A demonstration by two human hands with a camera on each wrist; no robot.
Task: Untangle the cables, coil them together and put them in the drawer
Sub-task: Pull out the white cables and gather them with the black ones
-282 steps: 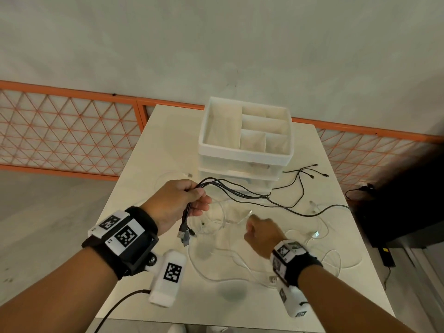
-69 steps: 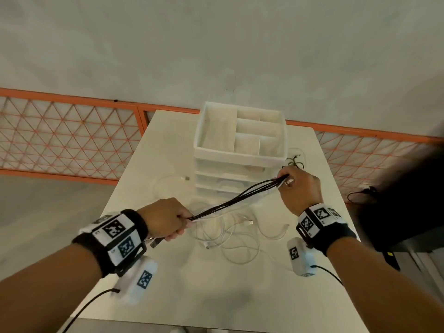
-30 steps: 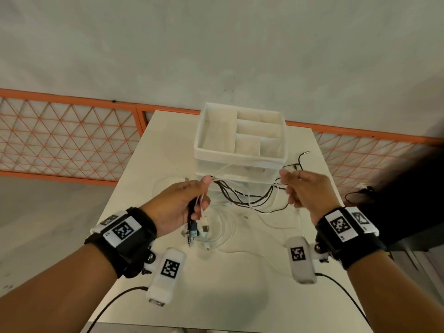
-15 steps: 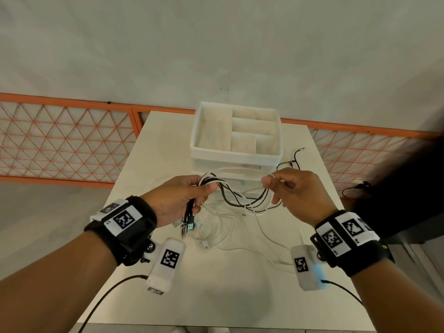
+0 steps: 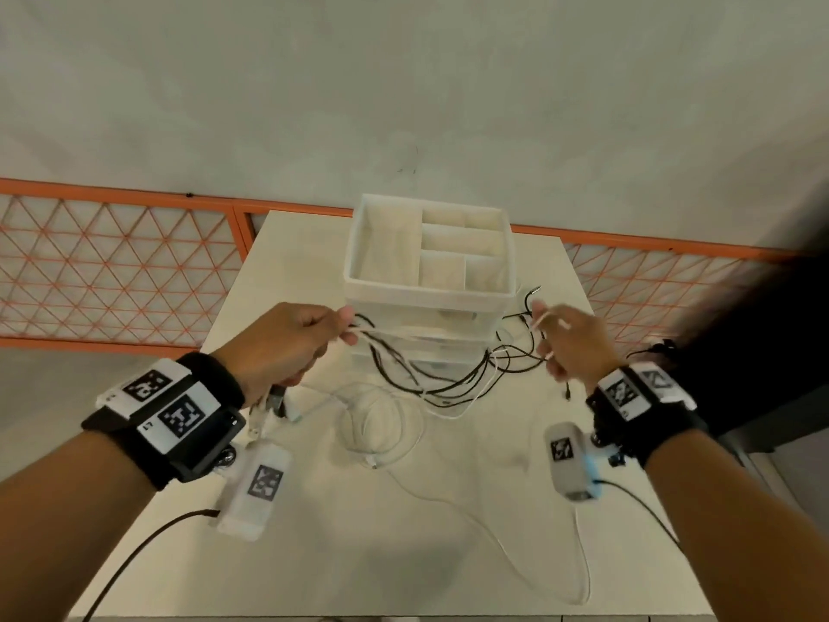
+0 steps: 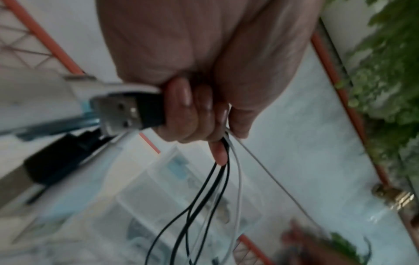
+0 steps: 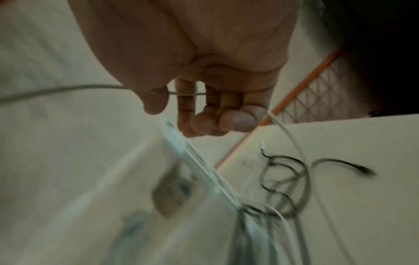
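Note:
My left hand (image 5: 314, 338) is held above the table and grips a bundle of black and white cables (image 6: 217, 188). A black USB plug (image 6: 133, 107) sticks out behind its fingers. The black cables (image 5: 448, 386) sag in a loop toward my right hand (image 5: 565, 343). That hand's fingers (image 7: 188, 107) curl round a thin white cable (image 7: 68, 88). More white cable (image 5: 381, 426) lies coiled loosely on the table below. The white drawer unit (image 5: 426, 293) stands just behind both hands, its drawers shut and partly hidden.
The white table (image 5: 403, 554) ends near me and at both sides. A long white cable strand (image 5: 493, 540) trails toward the front right edge. Black cable ends (image 7: 283, 179) lie right of the drawer unit. An orange mesh fence (image 5: 112, 271) runs behind.
My hands have drawn apart, the right one moving right along the white cable. The black loop between them has stretched wider and sags lower.

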